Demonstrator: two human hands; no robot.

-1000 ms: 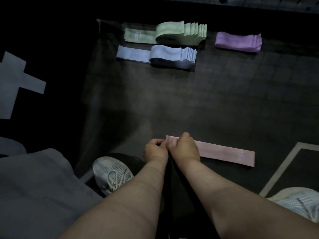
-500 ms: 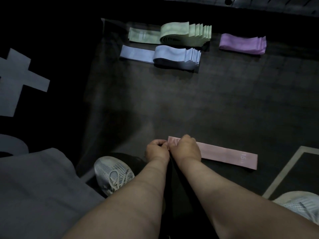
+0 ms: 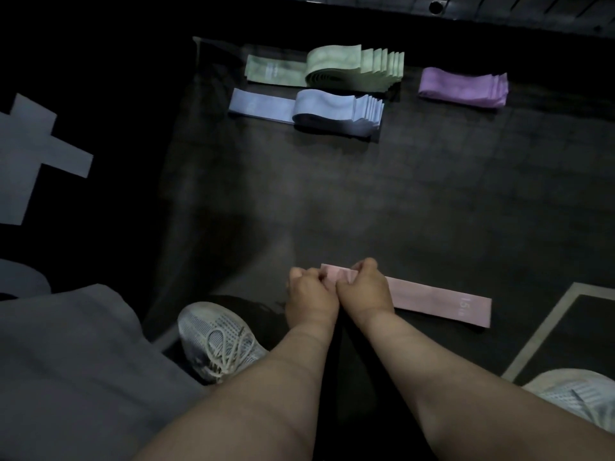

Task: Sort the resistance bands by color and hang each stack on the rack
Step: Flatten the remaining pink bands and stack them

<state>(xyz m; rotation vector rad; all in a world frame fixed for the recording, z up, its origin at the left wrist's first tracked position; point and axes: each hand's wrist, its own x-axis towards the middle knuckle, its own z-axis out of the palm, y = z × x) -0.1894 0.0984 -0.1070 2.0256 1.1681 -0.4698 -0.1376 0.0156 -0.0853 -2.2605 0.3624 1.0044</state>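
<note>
A pink resistance band [image 3: 436,301] lies flat on the dark floor mat [image 3: 366,201] close to me. My left hand [image 3: 309,294] and my right hand [image 3: 364,289] sit side by side at its left end, both pinching that end with curled fingers. At the far side of the mat lie a green stack of bands [image 3: 336,66], a pale blue stack [image 3: 319,108] just in front of it, and a purple stack [image 3: 464,86] to the right. The rack is out of view.
My left shoe [image 3: 219,337] stands just left of my hands and my right shoe [image 3: 579,399] at the lower right. Grey fabric [image 3: 66,371] fills the lower left. A pale line [image 3: 545,331] marks the floor at the right.
My hands have stayed on the left end of the pink band. The camera has shifted slightly, so everything sits a little lower and further right.
</note>
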